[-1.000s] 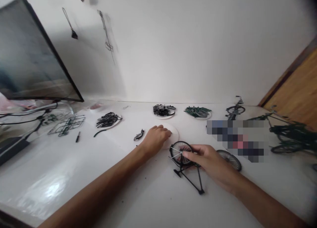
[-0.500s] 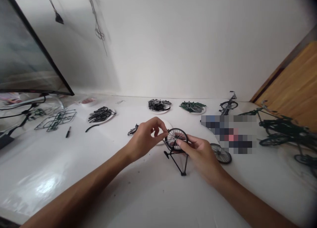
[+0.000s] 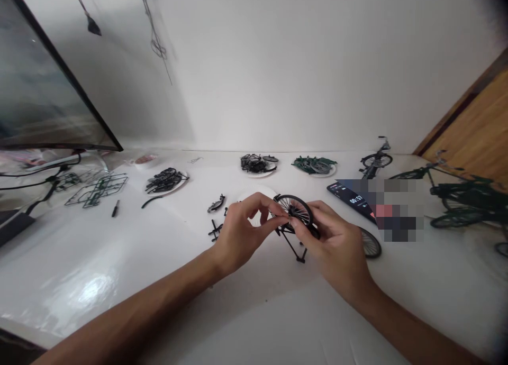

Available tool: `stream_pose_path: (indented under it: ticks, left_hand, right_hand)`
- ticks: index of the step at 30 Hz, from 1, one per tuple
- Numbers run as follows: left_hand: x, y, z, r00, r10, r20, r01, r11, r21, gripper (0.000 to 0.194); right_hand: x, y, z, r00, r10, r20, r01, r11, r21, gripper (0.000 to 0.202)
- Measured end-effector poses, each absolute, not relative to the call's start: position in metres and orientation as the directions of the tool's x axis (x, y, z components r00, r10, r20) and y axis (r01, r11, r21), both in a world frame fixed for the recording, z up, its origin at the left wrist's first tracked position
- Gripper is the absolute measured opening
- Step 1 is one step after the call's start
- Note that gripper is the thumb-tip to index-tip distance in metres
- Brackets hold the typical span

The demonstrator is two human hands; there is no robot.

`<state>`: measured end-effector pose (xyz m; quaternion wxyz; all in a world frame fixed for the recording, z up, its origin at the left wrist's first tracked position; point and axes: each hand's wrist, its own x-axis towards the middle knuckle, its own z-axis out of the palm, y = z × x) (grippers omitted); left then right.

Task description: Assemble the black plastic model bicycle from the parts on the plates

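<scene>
Between my hands is a small black model bicycle frame (image 3: pixel 291 244) with a spoked wheel (image 3: pixel 298 204) set in it, held above the white table. My right hand (image 3: pixel 337 243) grips the wheel and frame from the right, its thumb near the hub. The thumb and forefinger of my left hand (image 3: pixel 248 230) are pinched together at the hub; whatever they hold is too small to make out. A loose spoked wheel (image 3: pixel 371 243) lies beside my right hand, partly hidden by it. Small black parts (image 3: pixel 215 230) rest left of my left hand.
Plates of black parts (image 3: pixel 166 180) and green parts (image 3: pixel 315 165) stand along the back. A screwdriver (image 3: pixel 115 208) and green sprues (image 3: pixel 97 189) lie left, below a monitor (image 3: pixel 47 84). A phone (image 3: pixel 349 200), partly pixelated, and assembled model bicycles (image 3: pixel 460 195) are at right.
My left fingertips have moved right and down from the wheel's rim to its hub, meeting my right thumb. The wheel and frame have tilted and shifted slightly right; the view has also shifted.
</scene>
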<state>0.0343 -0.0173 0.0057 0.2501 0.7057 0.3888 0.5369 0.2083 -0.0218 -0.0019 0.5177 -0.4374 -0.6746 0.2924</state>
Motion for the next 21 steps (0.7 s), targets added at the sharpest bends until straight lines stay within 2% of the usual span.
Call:
stream_pose_path:
  ticks: [9,21]
  left_hand:
    - [0.035,-0.020,0.009,0.136,0.797,0.588,0.338,-0.595,0.729,0.014]
    - [0.034,-0.020,0.017,0.073,0.900,0.430,0.290,-0.431,0.854,0.014]
  right_hand:
    - [0.208,-0.023,0.000,-0.095,0.850,0.518,0.324,0.519,-0.791,0.013]
    - [0.210,-0.023,0.000,-0.149,0.788,0.597,0.373,0.604,-0.704,0.015]
